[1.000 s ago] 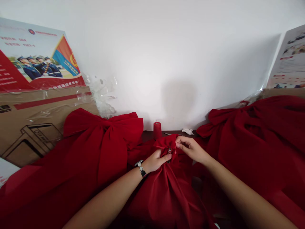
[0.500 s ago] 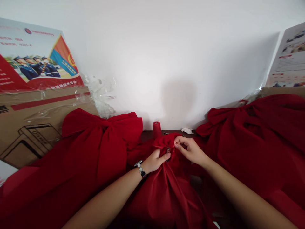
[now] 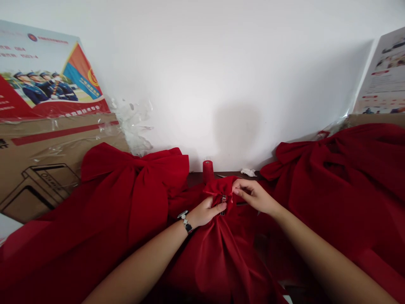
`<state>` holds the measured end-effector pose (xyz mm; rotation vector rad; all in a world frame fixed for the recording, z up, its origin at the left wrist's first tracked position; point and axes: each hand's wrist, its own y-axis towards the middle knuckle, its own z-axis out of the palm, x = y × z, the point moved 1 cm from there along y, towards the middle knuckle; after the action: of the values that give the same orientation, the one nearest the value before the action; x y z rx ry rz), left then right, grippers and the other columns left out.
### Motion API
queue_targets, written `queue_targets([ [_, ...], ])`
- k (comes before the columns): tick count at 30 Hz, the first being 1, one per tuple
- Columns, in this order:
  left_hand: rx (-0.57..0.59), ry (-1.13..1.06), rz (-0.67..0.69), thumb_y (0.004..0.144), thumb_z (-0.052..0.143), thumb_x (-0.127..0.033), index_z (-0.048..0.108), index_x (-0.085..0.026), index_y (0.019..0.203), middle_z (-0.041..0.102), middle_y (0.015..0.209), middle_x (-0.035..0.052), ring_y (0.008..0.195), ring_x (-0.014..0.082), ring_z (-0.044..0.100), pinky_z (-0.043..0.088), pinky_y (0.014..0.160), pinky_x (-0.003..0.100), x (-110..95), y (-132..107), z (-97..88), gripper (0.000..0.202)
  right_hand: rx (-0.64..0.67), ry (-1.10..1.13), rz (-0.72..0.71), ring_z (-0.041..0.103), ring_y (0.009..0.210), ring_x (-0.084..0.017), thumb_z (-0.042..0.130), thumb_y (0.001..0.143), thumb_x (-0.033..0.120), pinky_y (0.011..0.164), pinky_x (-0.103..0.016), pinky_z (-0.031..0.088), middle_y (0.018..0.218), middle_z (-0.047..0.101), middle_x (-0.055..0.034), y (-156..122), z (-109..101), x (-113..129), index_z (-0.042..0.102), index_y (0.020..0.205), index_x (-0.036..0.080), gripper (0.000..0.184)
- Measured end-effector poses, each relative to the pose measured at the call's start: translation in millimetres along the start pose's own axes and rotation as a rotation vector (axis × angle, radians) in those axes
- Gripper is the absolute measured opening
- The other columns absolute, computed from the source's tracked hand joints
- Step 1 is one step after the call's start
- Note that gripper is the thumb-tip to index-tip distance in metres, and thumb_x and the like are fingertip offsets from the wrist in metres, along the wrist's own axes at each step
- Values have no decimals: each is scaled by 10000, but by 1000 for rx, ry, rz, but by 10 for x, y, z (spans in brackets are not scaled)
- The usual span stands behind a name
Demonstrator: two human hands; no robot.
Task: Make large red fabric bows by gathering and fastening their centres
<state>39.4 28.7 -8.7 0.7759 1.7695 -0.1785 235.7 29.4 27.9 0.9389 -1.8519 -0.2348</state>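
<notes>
In the middle, a red fabric bow point(image 3: 221, 240) with long gathered tails lies in front of me. My left hand point(image 3: 207, 213) is closed round its gathered centre, thumb across a small metal clip point(image 3: 224, 198) with a dark strip below it. At the bow's upper right edge, my right hand point(image 3: 251, 195) pinches with thumb and forefinger. Whatever sits in that pinch is too small to make out. Behind the bow stands a spool of red thread point(image 3: 208, 171) with several pins or needles poking from its top.
Finished-looking red bows lie on the left point(image 3: 139, 177) and right point(image 3: 335, 169). A printed cardboard box point(image 3: 57, 147) stands at left, with clear tape peeling near it. White crumpled tissue point(image 3: 249, 172) and a thin metal tool point(image 3: 221, 175) rest by the white wall point(image 3: 205, 76).
My right hand has shifted very slightly to the right, its fingers still pinched by the bow's edge. My left hand keeps the same hold.
</notes>
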Motion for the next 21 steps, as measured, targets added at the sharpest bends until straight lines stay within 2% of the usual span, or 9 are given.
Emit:
queue_targets([
  [5, 65, -84, -11, 771, 532, -569, 547, -184, 1194, 597, 1206, 79, 1147, 252, 514, 346, 1026, 372, 1, 7, -24, 572, 28, 60, 28, 550, 711, -168, 480, 881, 429, 681, -285, 435, 731, 604, -45, -3, 0, -27, 583, 784, 193, 275],
  [9, 109, -116, -22, 762, 529, -586, 597, -178, 1143, 626, 1159, 82, 1098, 250, 547, 368, 1001, 366, -16, 6, -34, 563, 62, 140, 32, 557, 703, -166, 484, 873, 455, 698, -295, 440, 718, 610, -43, 0, 13, -10, 576, 781, 182, 302],
  [12, 100, -123, -26, 756, 540, -584, 603, -188, 1141, 632, 1150, 81, 1092, 252, 550, 366, 1002, 373, -21, 0, -35, 556, 84, 180, 38, 556, 694, -162, 486, 871, 459, 695, -297, 445, 716, 609, -43, 1, 11, -9, 574, 780, 176, 309],
  [16, 49, -112, -41, 735, 559, -592, 580, -186, 1167, 606, 1194, 85, 1133, 260, 518, 340, 1025, 384, 7, -1, -36, 593, 32, 127, 36, 554, 705, -165, 504, 862, 453, 682, -288, 442, 738, 609, -46, -6, 16, -29, 585, 786, 184, 291],
  [21, 56, -163, -66, 716, 571, -606, 594, -176, 1142, 626, 1156, 90, 1124, 268, 526, 352, 1012, 387, 20, 10, -36, 605, -47, 51, 9, 547, 687, -154, 477, 890, 391, 666, -276, 431, 739, 604, -43, -12, 68, 3, 575, 811, 182, 244],
])
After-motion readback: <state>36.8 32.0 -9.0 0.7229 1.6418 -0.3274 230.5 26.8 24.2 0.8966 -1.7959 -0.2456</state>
